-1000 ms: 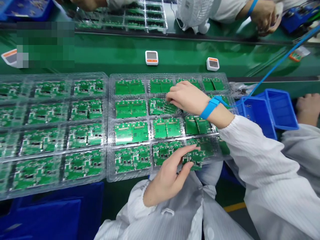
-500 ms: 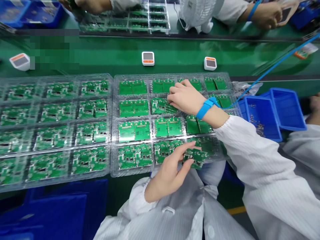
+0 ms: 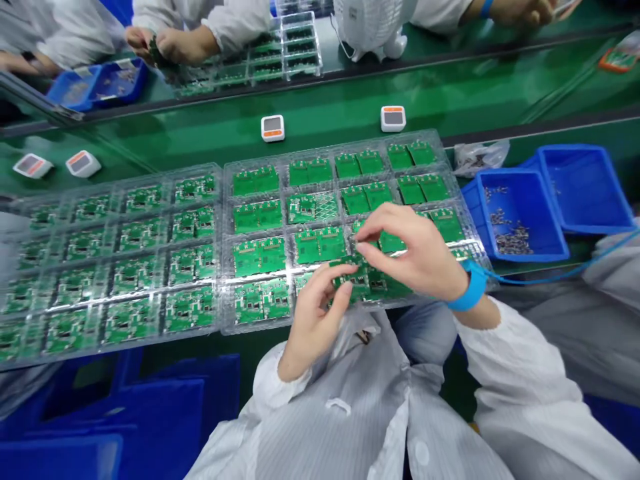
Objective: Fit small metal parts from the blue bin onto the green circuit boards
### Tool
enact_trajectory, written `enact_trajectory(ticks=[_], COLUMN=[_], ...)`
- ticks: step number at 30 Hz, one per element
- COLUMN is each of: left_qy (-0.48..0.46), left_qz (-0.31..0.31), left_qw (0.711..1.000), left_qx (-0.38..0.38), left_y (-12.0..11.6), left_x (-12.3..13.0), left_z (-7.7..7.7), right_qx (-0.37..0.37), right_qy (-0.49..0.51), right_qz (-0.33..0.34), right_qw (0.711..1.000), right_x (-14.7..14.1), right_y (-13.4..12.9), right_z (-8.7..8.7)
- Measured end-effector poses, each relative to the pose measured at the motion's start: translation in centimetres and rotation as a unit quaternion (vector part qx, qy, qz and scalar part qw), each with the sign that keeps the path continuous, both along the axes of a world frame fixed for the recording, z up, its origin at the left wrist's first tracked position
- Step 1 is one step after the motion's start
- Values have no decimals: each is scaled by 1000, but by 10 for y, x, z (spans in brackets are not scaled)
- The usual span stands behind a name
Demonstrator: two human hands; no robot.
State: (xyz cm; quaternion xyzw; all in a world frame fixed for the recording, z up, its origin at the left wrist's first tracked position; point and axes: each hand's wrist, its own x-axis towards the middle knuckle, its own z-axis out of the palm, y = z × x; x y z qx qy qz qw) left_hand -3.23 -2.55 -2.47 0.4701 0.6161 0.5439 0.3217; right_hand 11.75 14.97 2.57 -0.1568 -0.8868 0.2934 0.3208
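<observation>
My left hand (image 3: 317, 317) pinches a green circuit board (image 3: 356, 283) by its edge between thumb and fingers, over the front row of the clear plastic tray (image 3: 256, 325). Just above that board is my right hand (image 3: 413, 247), thumb and forefinger closed together; whatever they hold is too small to make out. A blue wrist strap with a cord circles my right wrist. Pairs of green boards fill most of the tray's compartments around my hands. In the second row, one compartment shows a single board (image 3: 302, 208) beside a bare patterned patch.
A second tray (image 3: 219, 267) of boards adjoins on the left. Blue bins (image 3: 555, 250), one with small metal parts, stand at the right beside a plastic bag (image 3: 480, 159). White timers (image 3: 273, 128) line the back. Across the line, co-workers' hands (image 3: 183, 45) work near a fan (image 3: 373, 27).
My right hand has moved from the second-row compartment down towards the board in my left hand. My left hand has shifted slightly left with its board. The view has turned a little.
</observation>
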Motion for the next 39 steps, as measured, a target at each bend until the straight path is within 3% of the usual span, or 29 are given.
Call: enact_trajectory(ticks=[6,13,27,34,39], left_qy=[23,27,36,56,16], left_qz=[1,-40,-16,-43,-69], left_qw=[999,999,999,996,994], left_qx=[23,3,-9,-52,-86], left_y=[13,22,24,28,27], left_x=[14,25,30,31,31], left_z=[5,11,12,20,19], right_qx=[21,-6,88,19,14], right_qy=[91,147,121,160,175], right_qz=[-64,-99,-145,-146,-146], right_qw=[994,984,978,976,974], right_x=[33,55,58,60,60], right_y=[-45,-60,-64,-63,-63], right_z=[-33,-60,-61,-63,-65])
